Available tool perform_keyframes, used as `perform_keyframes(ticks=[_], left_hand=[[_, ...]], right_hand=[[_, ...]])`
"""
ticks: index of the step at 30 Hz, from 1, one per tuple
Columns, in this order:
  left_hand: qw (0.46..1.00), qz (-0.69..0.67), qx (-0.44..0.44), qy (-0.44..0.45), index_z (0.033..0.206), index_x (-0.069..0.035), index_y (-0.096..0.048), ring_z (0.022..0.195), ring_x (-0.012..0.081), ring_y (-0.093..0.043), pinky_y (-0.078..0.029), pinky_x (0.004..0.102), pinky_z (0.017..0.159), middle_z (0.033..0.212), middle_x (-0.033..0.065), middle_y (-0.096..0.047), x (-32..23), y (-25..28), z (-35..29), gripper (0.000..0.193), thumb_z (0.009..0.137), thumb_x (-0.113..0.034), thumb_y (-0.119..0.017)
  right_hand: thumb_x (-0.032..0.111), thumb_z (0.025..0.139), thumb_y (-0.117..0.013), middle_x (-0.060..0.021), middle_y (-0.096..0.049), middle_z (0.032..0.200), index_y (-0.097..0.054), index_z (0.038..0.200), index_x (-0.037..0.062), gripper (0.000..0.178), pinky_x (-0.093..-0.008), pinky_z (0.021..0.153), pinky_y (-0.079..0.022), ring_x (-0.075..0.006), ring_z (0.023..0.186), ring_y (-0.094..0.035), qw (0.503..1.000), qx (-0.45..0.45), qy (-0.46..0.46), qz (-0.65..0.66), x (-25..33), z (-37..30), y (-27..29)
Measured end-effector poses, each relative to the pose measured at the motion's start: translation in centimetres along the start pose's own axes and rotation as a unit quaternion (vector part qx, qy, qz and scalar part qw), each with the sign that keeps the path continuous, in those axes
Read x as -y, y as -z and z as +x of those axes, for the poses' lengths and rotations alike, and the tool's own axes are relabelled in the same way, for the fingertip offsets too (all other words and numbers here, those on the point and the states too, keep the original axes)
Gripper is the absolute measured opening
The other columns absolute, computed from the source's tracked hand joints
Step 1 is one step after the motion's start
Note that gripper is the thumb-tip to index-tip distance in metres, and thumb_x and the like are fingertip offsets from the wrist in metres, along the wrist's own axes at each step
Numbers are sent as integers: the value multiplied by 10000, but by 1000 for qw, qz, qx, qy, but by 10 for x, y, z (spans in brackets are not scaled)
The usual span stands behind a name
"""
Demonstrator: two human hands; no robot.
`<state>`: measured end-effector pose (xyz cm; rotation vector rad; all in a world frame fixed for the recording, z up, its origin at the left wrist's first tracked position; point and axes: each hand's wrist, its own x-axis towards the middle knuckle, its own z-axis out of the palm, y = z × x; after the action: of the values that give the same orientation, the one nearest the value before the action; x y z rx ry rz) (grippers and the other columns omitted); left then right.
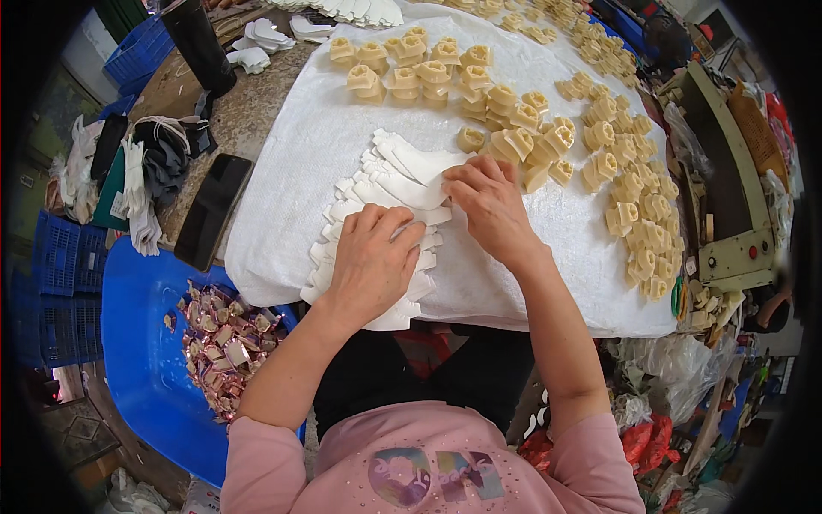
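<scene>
Thin white curved pieces [321, 276] with notched edges lie overlapped in a long row on the white cloth [282, 197]. Across the lower part of that row rests my left hand [375, 257], its fingers spread and slightly bent over the pieces. At the right end of the upper pieces, my right hand [490, 201] is closed in a pinch on the tip of one white curved piece [428, 163]. The fingertips partly hide that tip. Just beyond my right hand stand cream-coloured hollow moulded parts [514, 144], some stacked on one another.
More cream parts [638, 218] line the right side. A phone [212, 212] and a black cylinder [199, 47] lie left of the cloth. A blue tub [141, 360] with shiny pinkish pieces [227, 347] stands at lower left. A green metal machine [736, 240] is at right.
</scene>
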<state>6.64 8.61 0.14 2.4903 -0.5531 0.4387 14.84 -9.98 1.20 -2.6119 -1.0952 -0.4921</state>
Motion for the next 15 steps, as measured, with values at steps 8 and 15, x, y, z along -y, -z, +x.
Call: perform_keyframes(ticks=[8,15], left_hand=[[999,28,-26,-10,991,-72,-637,945,239,-509,-392,365,818,1028,43,-561,3,-4,-2,285,708,-57,-666],[999,28,-35,-13,987,-68,-639,951,236,-503,-387,364,818,1018,42,-558,1,-6,-2,282,707,-60,-671]], right_hand=[[57,721,-552,-40,-619,744,-631,787,112,117,-420,871,-292,-240,806,-558,994,-19,-107,6,11,20,-6],[45,786,-525,-67,-647,848,-643,867,90,150,-406,880,-303,-242,843,-573,980,-106,-165,19,21,25,-6]])
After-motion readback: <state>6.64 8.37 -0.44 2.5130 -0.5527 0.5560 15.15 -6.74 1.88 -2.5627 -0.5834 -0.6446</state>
